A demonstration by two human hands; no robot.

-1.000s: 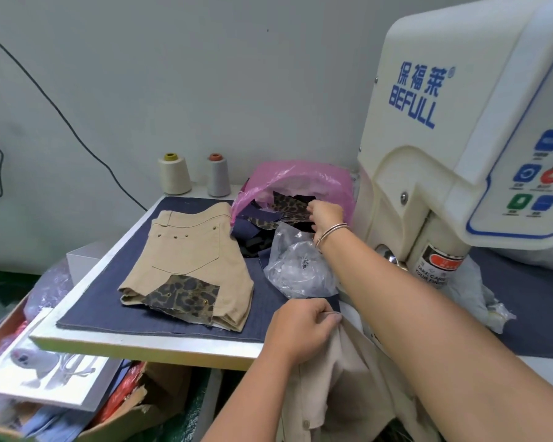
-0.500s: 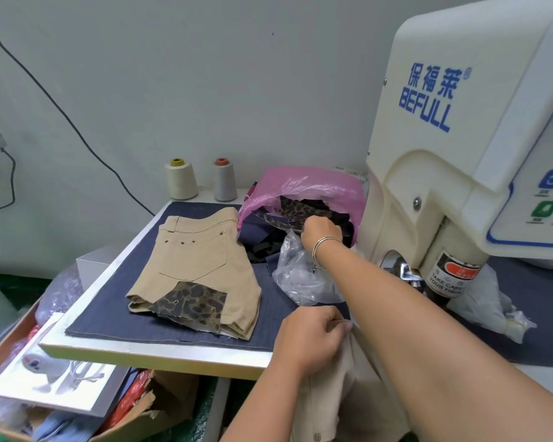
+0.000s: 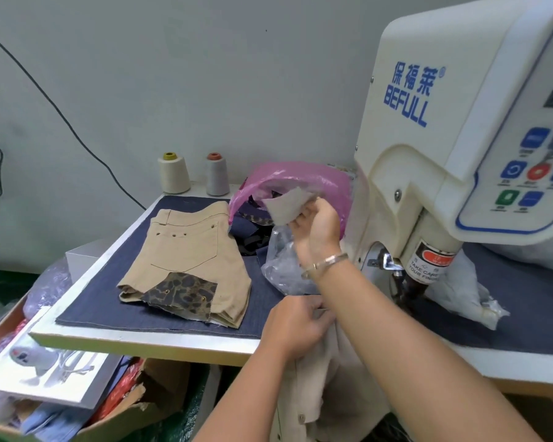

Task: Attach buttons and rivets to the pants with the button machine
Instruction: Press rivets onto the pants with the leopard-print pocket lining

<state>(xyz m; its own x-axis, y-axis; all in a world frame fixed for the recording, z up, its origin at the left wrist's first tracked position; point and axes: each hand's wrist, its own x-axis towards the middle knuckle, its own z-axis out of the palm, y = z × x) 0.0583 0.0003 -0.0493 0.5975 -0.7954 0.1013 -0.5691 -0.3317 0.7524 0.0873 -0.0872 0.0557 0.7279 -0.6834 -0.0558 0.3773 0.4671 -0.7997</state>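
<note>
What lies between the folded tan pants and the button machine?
In the head view: a pink bag of fabric scraps and a clear plastic bag.

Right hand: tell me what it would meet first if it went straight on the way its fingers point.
Probably the pink plastic bag of fabric scraps, just beyond the right hand; depth is unclear.

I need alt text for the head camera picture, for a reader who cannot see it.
A person's right hand holds a beige fabric scrap up before a pink bag, beside a white button machine. The left hand grips beige pants at the table's front edge. Finished shorts with a leopard patch lie on the table's left side.
</note>
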